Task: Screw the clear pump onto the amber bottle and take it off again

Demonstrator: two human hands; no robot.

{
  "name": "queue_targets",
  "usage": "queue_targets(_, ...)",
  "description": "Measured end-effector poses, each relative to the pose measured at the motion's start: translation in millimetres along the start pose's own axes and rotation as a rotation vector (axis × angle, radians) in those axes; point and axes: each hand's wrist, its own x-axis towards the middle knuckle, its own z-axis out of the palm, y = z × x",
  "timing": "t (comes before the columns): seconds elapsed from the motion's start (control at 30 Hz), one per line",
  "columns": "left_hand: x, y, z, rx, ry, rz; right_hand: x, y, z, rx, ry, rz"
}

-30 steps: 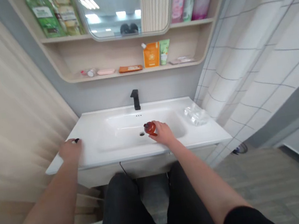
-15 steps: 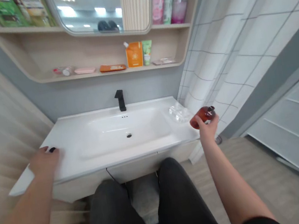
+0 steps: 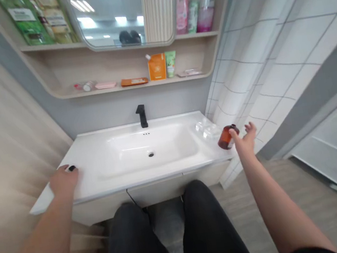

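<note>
At the right end of the white countertop stands an amber bottle [image 3: 225,138] with a dark neck and a pale label. My right hand [image 3: 245,141] is just beside it, fingers spread, the thumb close to or touching its side. On the left end of the counter rests my left hand [image 3: 64,182], its fingers closed around a small black cap [image 3: 72,168]. Part of that cap is hidden by the fingers. Behind the bottle lie several clear plastic pieces [image 3: 207,130].
A white sink basin [image 3: 129,157] with a black faucet [image 3: 142,117] sits between my hands. Above are a mirror [image 3: 108,21] and shelves with bottles, an orange pouch [image 3: 157,67] and a green tube [image 3: 171,64]. A curtain [image 3: 8,137] borders the left, tiled wall the right.
The amber bottle went from tilted in my right hand to upright on the counter, and those fingers have opened off it. My left hand still holds the black cap. The view shifted slightly.
</note>
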Motion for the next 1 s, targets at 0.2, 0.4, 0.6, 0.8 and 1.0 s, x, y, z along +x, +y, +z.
queue_targets(0.2,-8,11,-11,0.029,-0.027,-0.047,62,-103,19,-0.719,-0.548,-0.489)
queue_targets(0.4,-23,28,-32,-0.063,-0.021,-0.099,80,-143,72,-1.290,-1.052,-0.435)
queue_targets(0.6,-23,28,-30,-0.230,0.061,-0.111,68,-146,76,-1.322,-1.040,-0.506)
queue_targets(0.8,-19,20,-25,-0.248,0.169,-0.050,20,-208,52,-1.187,-0.925,-0.701)
queue_targets(1.0,-92,108,-49,-0.517,0.060,0.462,-46,-278,32,-0.804,-1.010,-0.900)
